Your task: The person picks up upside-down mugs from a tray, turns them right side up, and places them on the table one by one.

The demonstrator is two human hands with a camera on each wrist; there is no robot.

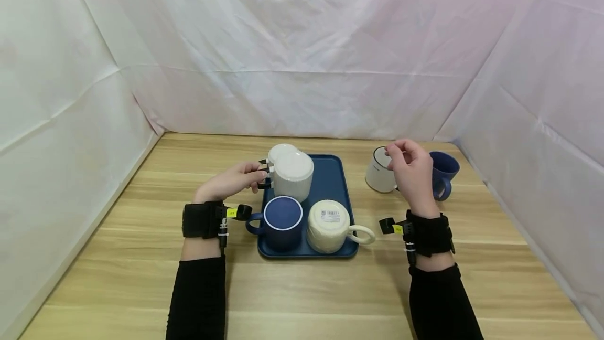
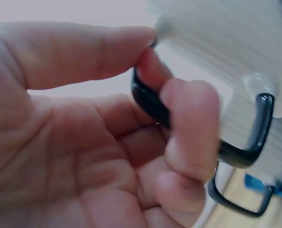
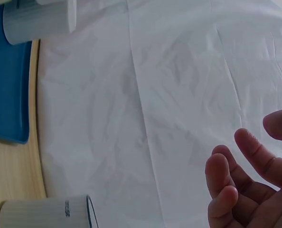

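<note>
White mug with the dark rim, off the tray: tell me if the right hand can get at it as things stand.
Probably yes. The right hand hovers just above the white mug, fingers loosely curled and holding nothing. The blue mug stands on the hand's far side, not between them, and the tray lies clear to the left.

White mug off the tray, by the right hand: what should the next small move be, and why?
Probably lower the right hand and close it on the white mug's rim. That hand hovers over it holding nothing, four mugs already sit upside down on the blue tray, and the left hand is occupied gripping a handle.
</note>
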